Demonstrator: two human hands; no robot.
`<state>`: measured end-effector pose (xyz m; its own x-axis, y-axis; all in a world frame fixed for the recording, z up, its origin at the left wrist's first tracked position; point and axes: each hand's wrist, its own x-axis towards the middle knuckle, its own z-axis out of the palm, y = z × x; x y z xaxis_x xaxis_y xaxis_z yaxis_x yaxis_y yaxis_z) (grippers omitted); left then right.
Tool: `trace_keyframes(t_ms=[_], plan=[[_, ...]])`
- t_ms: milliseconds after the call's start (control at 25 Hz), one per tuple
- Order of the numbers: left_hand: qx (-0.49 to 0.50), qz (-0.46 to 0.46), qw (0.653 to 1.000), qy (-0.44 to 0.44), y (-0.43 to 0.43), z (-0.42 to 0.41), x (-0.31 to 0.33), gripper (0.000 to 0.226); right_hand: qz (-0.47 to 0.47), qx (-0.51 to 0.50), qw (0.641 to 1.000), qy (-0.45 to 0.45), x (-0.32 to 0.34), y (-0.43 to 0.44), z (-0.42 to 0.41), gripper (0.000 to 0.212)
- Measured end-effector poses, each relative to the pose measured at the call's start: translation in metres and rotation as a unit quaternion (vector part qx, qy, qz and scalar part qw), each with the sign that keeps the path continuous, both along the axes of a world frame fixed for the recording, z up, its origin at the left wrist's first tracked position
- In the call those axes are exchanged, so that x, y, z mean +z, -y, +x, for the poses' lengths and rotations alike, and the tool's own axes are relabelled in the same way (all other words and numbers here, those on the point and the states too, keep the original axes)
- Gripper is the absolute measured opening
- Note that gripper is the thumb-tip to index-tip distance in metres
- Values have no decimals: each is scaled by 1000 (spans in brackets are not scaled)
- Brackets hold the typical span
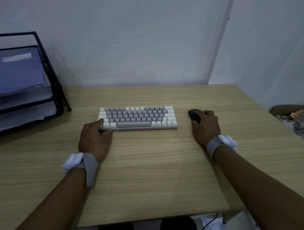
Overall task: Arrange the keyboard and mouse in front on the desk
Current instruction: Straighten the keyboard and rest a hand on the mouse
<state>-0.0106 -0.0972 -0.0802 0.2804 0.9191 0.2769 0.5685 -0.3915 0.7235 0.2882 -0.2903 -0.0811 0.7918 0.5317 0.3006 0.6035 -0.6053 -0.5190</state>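
The right hand (206,127) lies over a dark computer mouse (194,115), fingers curled down around its rear and right side so that only the front and left part of the shell shows; the hand is closed on the mouse. The mouse sits flat on the desk (154,159), just to the right of the keyboard and apart from it, with a strip of bare wood between them.

The left hand (94,140) grips the near left corner of the keyboard (138,117): the thumb (106,132) presses along the front edge while the fingers (99,121) reach over the lower-left keys. The keyboard is a compact one with white keys at the ends and grey keys in the middle, lying flat and roughly parallel to the desk's near edge, around the middle of the desktop.

Both wrists carry a grey strap with a white, rounded device, the left wristband (85,166) and the right wristband (222,145).

The desk is light wood-grain and stands against a pale wall (134,34). At its far left stands a black wire-mesh document tray (49,74), stacked in tiers and holding blue folders and papers. Beyond the right edge of the desk a cardboard box (292,108) with packets in it is partly in view.
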Motion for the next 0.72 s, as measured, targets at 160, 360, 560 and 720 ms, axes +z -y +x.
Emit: trace_keyframes(t_ms=[160, 360, 560, 720], plan=[[2, -4, 1000, 3, 0, -1, 0, 51, 2, 1, 1000, 6, 0, 2, -4, 43], [2, -8, 1000, 7, 2, 0, 2, 51, 7, -9, 1000, 7, 2, 4, -9, 42], [4, -5, 1000, 9, 1, 0, 1, 51, 1, -11, 1000, 9, 4, 5, -11, 43], [3, -6, 1000, 7, 0, 0, 1, 51, -12, -21, 1000, 17, 4, 5, -13, 47]])
